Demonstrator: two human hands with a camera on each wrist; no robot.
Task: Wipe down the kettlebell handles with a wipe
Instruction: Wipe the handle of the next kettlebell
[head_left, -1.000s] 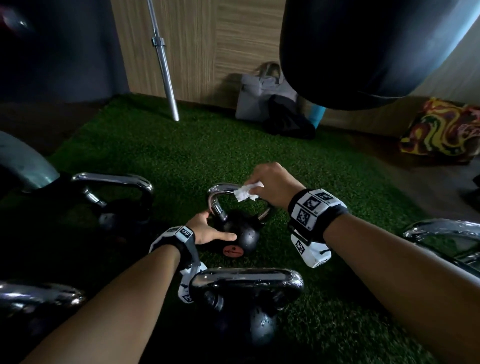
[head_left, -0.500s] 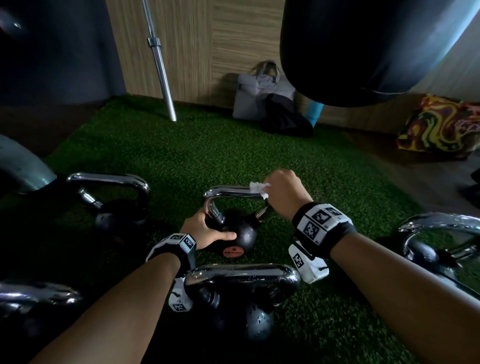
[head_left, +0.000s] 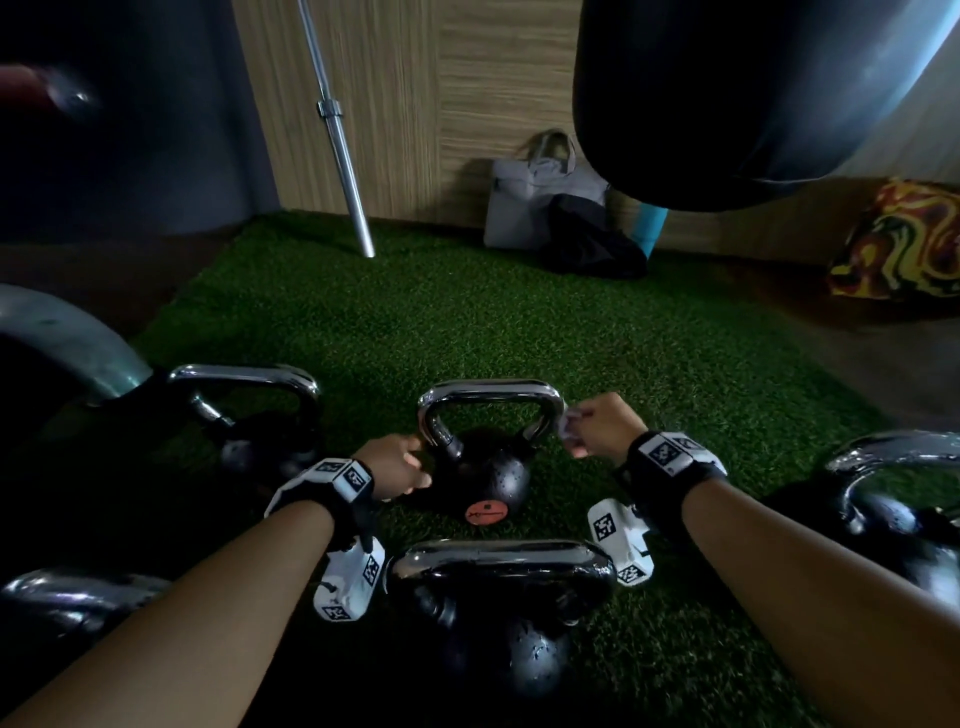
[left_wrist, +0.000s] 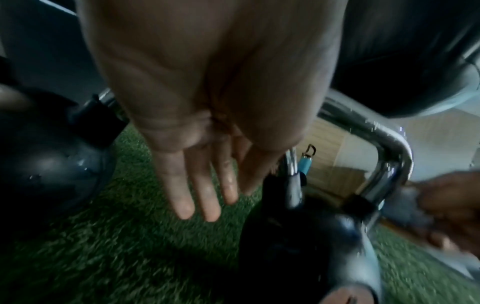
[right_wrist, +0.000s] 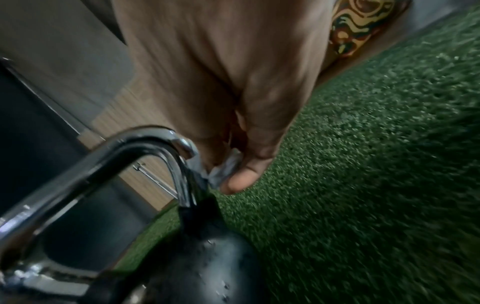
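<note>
Five kettlebells stand on the turf (head_left: 597, 332). The right hand (head_left: 602, 427) pinches one wipe (right_wrist: 224, 171) against the middle kettlebell's handle (head_left: 491, 392); the left hand (left_wrist: 207, 127) is flat-fingered, holding nothing.

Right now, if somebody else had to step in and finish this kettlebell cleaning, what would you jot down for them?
Right hand: pinches the wipe against the right bend of the middle kettlebell's handle.
Left hand: fingers straight, beside that kettlebell's body, holding nothing.
Done: cannot tell how much of this handle is wiped.
Left: finish this handle, then the near kettlebell and the others on the green turf; none shows whether it has been wiped.
</note>
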